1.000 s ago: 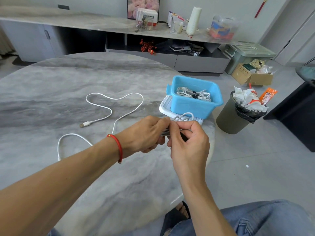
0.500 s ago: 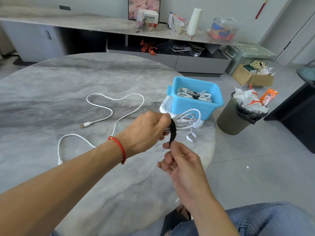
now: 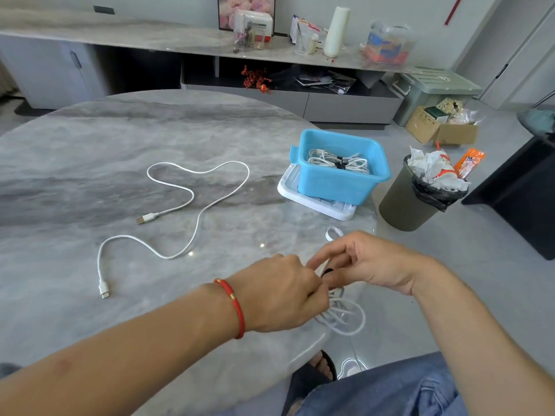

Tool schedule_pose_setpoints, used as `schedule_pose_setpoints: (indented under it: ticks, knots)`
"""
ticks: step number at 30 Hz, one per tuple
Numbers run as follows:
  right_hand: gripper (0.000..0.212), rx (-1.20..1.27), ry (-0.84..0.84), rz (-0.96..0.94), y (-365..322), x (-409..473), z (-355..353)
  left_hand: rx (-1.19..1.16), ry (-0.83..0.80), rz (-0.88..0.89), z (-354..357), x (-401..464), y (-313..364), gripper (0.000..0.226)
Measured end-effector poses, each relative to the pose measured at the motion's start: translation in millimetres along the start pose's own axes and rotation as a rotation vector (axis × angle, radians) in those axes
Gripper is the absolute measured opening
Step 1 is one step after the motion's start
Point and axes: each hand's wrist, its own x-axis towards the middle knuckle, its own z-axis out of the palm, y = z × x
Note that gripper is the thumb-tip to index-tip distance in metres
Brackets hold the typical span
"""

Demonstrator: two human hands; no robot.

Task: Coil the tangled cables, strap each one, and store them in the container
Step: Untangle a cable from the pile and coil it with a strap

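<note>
Coiled white cable (image 3: pixel 345 318) at 6 o'clock: left hand (image 3: pixel 282 298) grip pinches it; right hand (image 3: pixel 369 262) fingers curl on black strap (image 3: pixel 328 271). Blue container (image 3: pixel 339 181) at 1 o'clock on surface (image 3: pixel 120 139).

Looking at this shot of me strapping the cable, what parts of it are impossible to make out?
Head view only:
- Black strap: mostly hidden between the left hand and right hand; whether it is fastened cannot be told.
- Coiled cable: its upper part is behind the left hand's fingers.
- Blue container: its near wall hides the bottom; the number of bundles is unclear.
- White lid: largely under the container.
</note>
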Motion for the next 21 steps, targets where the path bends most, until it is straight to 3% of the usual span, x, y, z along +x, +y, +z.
schedule_pose_setpoints:
  ticks: [4,8,12,14,17,19,21]
  knots:
    - [0.022,-0.316,0.292,-0.003,-17,3,8,0.306,-0.024,0.014,14,6,2,0.023]
    - [0.016,-0.639,0.681,-0.126,-24,3,34,0.359,-0.068,-0.061,19,16,-10,0.03]
    - [0.007,-0.574,0.862,-0.205,-23,6,50,0.268,-0.092,-0.146,20,20,-19,0.034]
    - [0.007,-0.559,0.917,-0.241,-22,7,55,0.025,-0.068,-0.27,14,23,-20,0.029]
    - [0.01,-0.522,1.006,-0.3,-21,7,56,-0.675,-0.079,-0.529,6,28,-21,0.014]
    - [0.011,-0.474,1.046,-0.338,-20,6,55,-1.18,-0.054,-0.704,-1,27,-18,0.018]
    - [0.012,-0.446,1.068,-0.392,-17,6,53,-1.377,-0.034,-0.754,-2,27,-19,0.023]
